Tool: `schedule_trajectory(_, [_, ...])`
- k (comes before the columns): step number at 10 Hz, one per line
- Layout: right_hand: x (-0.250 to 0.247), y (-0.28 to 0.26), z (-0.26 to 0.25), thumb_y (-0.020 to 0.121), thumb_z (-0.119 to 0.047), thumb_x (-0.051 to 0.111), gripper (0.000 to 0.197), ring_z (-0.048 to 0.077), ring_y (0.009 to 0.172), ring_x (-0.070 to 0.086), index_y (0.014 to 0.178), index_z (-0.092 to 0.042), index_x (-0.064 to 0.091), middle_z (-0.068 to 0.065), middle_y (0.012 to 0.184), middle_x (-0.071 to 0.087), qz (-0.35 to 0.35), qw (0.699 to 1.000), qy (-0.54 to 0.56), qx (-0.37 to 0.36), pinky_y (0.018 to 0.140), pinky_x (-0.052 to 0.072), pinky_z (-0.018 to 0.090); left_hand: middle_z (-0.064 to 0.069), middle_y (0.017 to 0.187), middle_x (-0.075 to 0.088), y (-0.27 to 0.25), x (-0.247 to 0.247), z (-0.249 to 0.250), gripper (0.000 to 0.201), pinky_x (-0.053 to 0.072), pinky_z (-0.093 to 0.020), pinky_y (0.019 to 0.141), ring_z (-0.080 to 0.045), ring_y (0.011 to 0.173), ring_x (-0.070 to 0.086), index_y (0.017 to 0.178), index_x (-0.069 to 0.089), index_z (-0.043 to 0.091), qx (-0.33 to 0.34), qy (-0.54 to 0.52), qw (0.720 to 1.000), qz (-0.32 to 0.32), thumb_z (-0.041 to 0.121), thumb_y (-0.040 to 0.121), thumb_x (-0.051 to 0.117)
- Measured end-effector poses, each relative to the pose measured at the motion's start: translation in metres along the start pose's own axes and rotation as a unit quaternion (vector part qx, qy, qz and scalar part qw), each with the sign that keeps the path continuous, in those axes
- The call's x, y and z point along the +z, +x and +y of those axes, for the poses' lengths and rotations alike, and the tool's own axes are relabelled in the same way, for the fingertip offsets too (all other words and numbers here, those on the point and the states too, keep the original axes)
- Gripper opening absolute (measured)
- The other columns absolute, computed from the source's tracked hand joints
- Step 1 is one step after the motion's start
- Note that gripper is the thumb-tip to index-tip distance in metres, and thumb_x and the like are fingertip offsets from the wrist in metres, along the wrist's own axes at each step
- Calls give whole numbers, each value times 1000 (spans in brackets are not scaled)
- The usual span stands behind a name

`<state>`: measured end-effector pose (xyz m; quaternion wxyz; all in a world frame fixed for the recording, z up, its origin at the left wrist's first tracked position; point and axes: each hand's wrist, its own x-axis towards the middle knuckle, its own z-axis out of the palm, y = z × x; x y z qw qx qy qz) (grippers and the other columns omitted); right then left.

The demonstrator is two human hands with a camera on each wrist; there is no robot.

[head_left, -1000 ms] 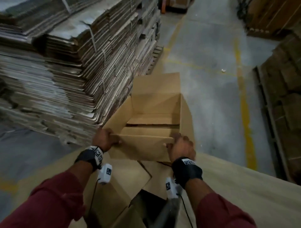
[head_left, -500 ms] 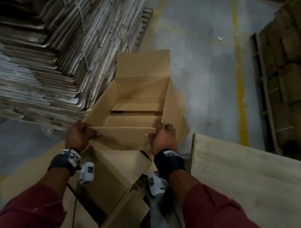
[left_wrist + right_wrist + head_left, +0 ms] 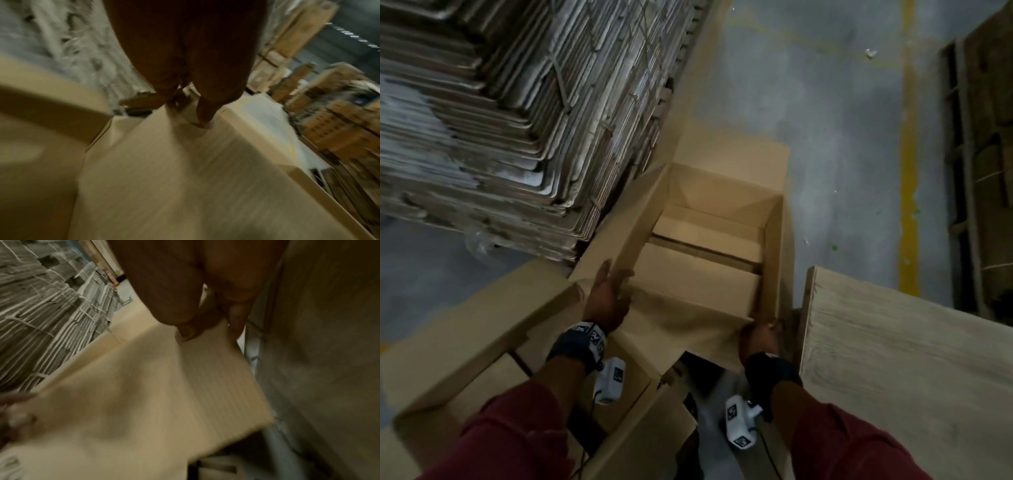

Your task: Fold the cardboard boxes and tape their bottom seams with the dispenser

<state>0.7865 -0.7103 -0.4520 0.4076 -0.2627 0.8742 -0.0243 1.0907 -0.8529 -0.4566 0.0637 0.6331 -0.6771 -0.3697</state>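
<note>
The right hand [image 3: 758,339] has its grip pinched on the near right corner of the open cardboard box [image 3: 709,260], thumb and fingers [image 3: 236,321] clamped over the flap edge. The left hand [image 3: 607,296] lies with fingers straight against the box's near left corner, gripping nothing. The box sits open side up on the floor [image 3: 842,171], between a tall stack of flat cardboard [image 3: 517,113] and a pale wooden bench [image 3: 893,359]. More opened boxes [image 3: 465,359] lie just beside the person's left arm.

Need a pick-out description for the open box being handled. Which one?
Start at the tall stack of flattened cardboard. At its foot, beside the pale wooden board, sits the open brown cardboard box. Only this box stands erected, with both hands on its near edge.
</note>
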Motion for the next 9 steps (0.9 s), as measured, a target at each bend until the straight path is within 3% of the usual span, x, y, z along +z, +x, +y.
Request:
schedule_trajectory(1, [9, -1, 8, 102, -13, 48, 40, 41, 134, 46, 142, -13, 50, 24, 151, 41, -31, 999, -31, 10, 104, 45, 38, -20, 170, 13, -10, 20, -10, 58, 44, -46, 108, -42, 145, 40, 144, 55, 16, -35, 31, 998, -30, 9, 91, 75])
schedule_trajectory(2, [11, -9, 9, 96, -16, 53, 51, 44, 134, 46, 147, -20, 46, 22, 152, 42, -63, 996, -62, -19, 107, 45, 45, -20, 170, 9, -21, 22, -12, 68, 48, -49, 107, -45, 138, 47, 152, 48, 19, -69, 16, 997, -27, 20, 91, 78])
schedule_trajectory(3, [-9, -30, 1, 100, -25, 51, 54, 43, 141, 40, 152, -23, 40, 19, 161, 28, -58, 993, -85, -56, 114, 39, 45, -19, 170, 13, -33, 9, 2, 73, 51, -50, 102, -42, 132, 54, 155, 43, 21, -105, 0, 994, -4, 26, 92, 78])
schedule_trajectory(4, [-33, -50, -6, 99, -30, 55, 58, 39, 132, 51, 154, -28, 35, 16, 160, 26, -54, 992, -52, -102, 106, 47, 42, -19, 163, 35, -49, -10, 35, 68, 48, -48, 105, -40, 133, 53, 153, 46, 15, -92, -20, 995, 36, 28, 93, 76])
schedule_trajectory(5, [-63, -74, -6, 96, -30, 60, 49, 32, 123, 59, 144, -27, 47, 15, 149, 46, -40, 984, 10, -172, 100, 51, 38, -20, 135, 65, -73, -24, 85, 51, 50, -42, 98, -37, 122, 62, 140, 60, 9, -61, -42, 995, 64, 26, 95, 74])
schedule_trajectory(6, [-104, -102, 10, 97, -25, 62, 37, 25, 116, 63, 134, -22, 59, 9, 132, 64, -28, 968, 69, -239, 93, 49, 27, -13, 107, 76, -107, -27, 148, 27, 45, -24, 78, -29, 100, 69, 114, 74, 9, -23, -78, 993, 89, 26, 93, 77])
schedule_trajectory(7, [-153, -131, 51, 95, -22, 64, 24, 16, 107, 66, 119, -24, 70, -3, 118, 71, -4, 952, 113, -285, 84, 46, 20, 0, 80, 70, -158, -12, 218, 15, 38, -7, 61, -9, 73, 63, 94, 76, 8, 26, -118, 988, 97, 22, 91, 79])
schedule_trajectory(8, [-202, -156, 118, 94, -19, 65, 17, 7, 96, 68, 107, -25, 75, -12, 107, 73, 50, 930, 149, -331, 81, 44, 12, 4, 70, 71, -221, 20, 282, 16, 51, -24, 64, -9, 67, 68, 83, 76, 12, 95, -136, 983, 83, 26, 92, 78])
schedule_trajectory(9, [-251, -174, 200, 94, -22, 68, 13, 3, 90, 69, 98, -33, 73, -14, 101, 75, 86, 916, 189, -344, 82, 51, 16, 4, 59, 67, -290, 71, 344, 29, 52, -28, 59, -11, 57, 66, 70, 71, 18, 139, -146, 977, 70, 28, 97, 72])
